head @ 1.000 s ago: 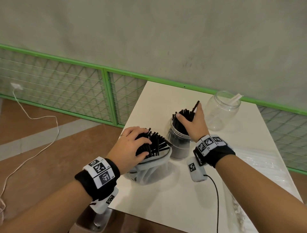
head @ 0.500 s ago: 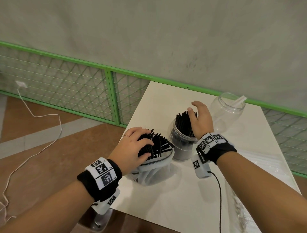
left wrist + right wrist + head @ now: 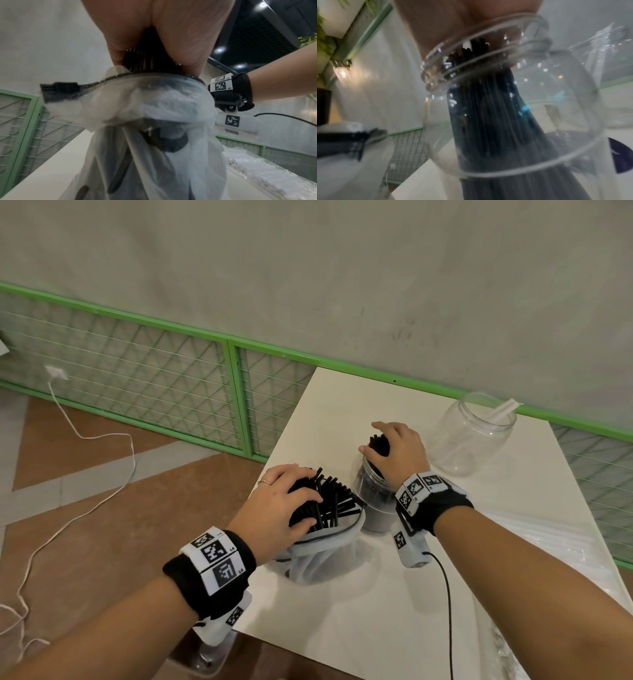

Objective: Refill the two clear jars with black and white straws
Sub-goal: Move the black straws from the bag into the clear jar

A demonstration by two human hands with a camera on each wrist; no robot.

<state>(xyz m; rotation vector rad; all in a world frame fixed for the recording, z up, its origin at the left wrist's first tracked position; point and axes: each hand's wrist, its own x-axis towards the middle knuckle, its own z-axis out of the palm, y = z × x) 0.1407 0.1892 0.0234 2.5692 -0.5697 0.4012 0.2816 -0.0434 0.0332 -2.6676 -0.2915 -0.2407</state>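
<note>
Left hand [image 3: 286, 501] down over supply bag [image 3: 322, 553], fingers curled round a clump of black straws [image 3: 330, 501] sticking up past bag mouth; prob. gathering next batch, w/ loose ones fanning out just beyond fingertips. Left wrist view confirms: dark bundle pinched between thumb and fingers, bag rim right below. Right hand [image 3: 399, 448] atop near jar [image 3: 375, 501], fingers bent over straw tops, thumb on near side; likely pressing/steadying bundle so it settles inside. Whether gripping or just capping: can't tell, right wrist view blurred. Straws in that jar stand upright, packed, directly under palm. Second jar [image 3: 474, 436] well beyond right fingers, open, w/ one white straw [image 3: 500, 414] leaning on rim; white refill barely begun. All on white table [image 3: 394, 611].
</note>
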